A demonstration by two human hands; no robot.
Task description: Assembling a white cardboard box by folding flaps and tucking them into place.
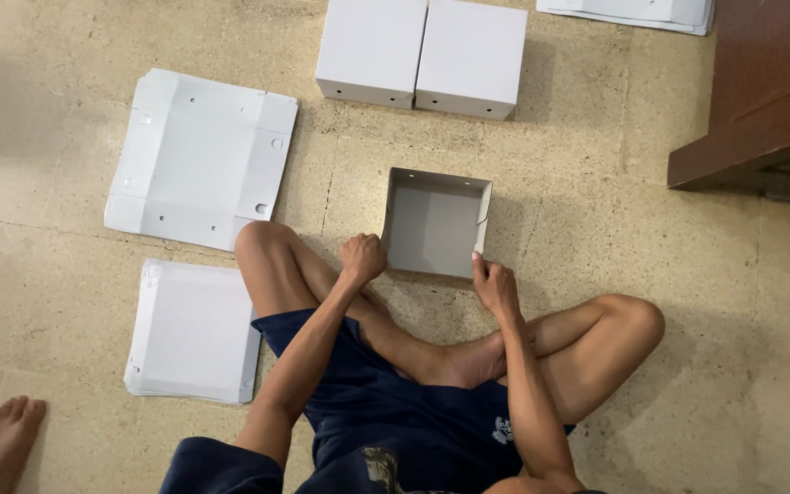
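I see the half-folded white box point(434, 222) on the floor point(66, 119) before crossed legs. Left hand point(362, 257), fingers curled, grips its near-left corner; right hand point(496, 286) pinches the near-right wall (steadying the upright panels). Flat blanks point(198, 157) lie left.

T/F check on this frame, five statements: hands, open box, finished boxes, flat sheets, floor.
1. Both hands grip the open white box. True: left hand at its near-left corner, right hand at its near-right corner.
2. The open box is full of items. False: it shows only a bare grey inside.
3. Two closed white boxes sit side by side beyond it. True.
4. The unfolded flat sheet lies on the wooden furniture. False: it lies on the floor, to the person's left.
5. A stack of flat sheets lies beside the left knee. True.
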